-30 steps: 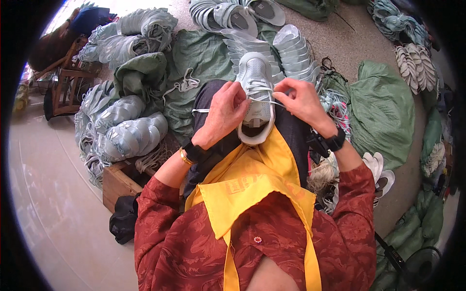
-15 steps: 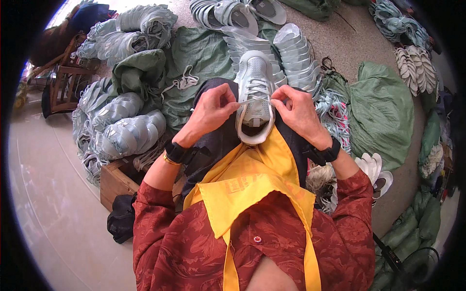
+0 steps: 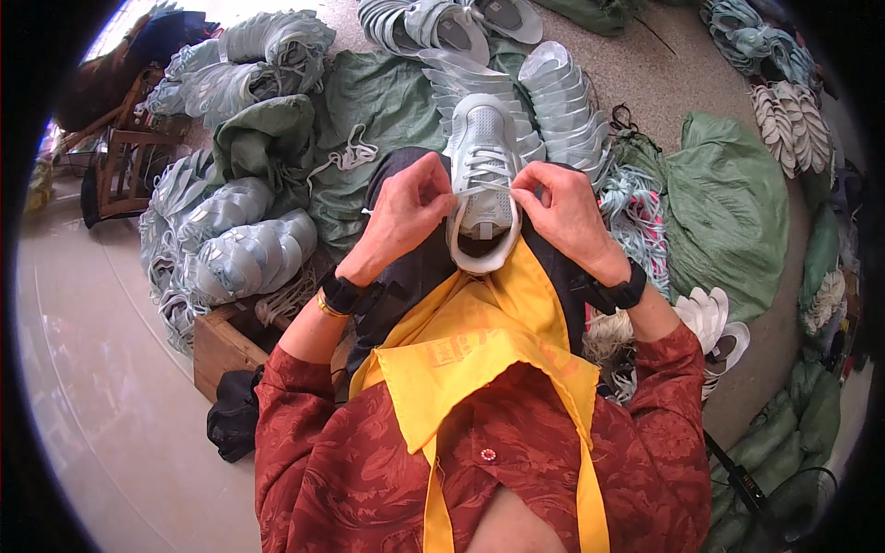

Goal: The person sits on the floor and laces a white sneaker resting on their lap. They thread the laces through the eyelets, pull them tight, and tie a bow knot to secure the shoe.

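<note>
Pinches the pale lace (image 3: 483, 188) in the left hand (image 3: 408, 212), thumb against forefinger, with a like closed pinch in the right hand (image 3: 567, 212) on the other side of the light grey shoe (image 3: 483, 212). Holds the lace near straight above the tongue; too small to tell whether one strand or two crossing ends. Find the shoe between the thighs in dark trousers (image 3: 406, 286), toe pointing away, opening toward the yellow apron (image 3: 489, 323). To judge by this hold, best to draw evenly left and right, keep the lace flat and untwisted, keep the tongue centred, and avoid a jerk likely to tip the shoe. Farther out, note stacked shoe uppers (image 3: 564, 106) beyond the toe, a loose lace (image 3: 353, 154) on green cloth (image 3: 369, 97) leftward, and a green sack (image 3: 728, 221) rightward.
</note>
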Demonstrator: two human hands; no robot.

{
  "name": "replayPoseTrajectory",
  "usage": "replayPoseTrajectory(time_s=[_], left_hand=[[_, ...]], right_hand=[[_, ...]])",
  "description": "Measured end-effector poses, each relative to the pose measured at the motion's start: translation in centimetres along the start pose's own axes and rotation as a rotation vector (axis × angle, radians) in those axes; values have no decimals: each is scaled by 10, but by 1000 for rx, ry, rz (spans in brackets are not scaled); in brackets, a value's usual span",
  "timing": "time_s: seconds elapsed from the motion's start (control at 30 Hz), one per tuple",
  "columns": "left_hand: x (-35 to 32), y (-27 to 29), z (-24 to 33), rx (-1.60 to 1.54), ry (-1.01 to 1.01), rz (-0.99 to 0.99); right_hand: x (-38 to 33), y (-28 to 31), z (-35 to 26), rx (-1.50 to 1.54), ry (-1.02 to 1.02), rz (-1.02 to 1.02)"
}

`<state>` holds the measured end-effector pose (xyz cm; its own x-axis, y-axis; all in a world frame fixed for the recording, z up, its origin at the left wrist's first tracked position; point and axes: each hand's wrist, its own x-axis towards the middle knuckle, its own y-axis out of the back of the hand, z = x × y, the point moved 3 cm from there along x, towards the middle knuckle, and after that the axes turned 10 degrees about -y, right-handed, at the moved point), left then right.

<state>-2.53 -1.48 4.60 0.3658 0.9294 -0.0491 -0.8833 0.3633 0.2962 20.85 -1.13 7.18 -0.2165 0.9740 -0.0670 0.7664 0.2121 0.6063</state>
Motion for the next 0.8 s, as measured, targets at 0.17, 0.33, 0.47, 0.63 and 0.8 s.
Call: replayPoseTrajectory(time_s=[0.17,0.33,0.47,0.63,0.8], left_hand=[[1,-1,4,-5,-9,8],[2,-2,12,138,-46,-5],[3,-3,21,235,-39,-25],[2,-4,19,227,-58,-8],[1,-3,12,163,-50,-4]], right_hand=[[-3,7,-7,-8,-71,-57],[-15,15,-11,-26,-115,-118],[-21,15,-3,-165,119,99],[-16,23,2,-258,208,134],[-29,26,13,-259,90,-46]])
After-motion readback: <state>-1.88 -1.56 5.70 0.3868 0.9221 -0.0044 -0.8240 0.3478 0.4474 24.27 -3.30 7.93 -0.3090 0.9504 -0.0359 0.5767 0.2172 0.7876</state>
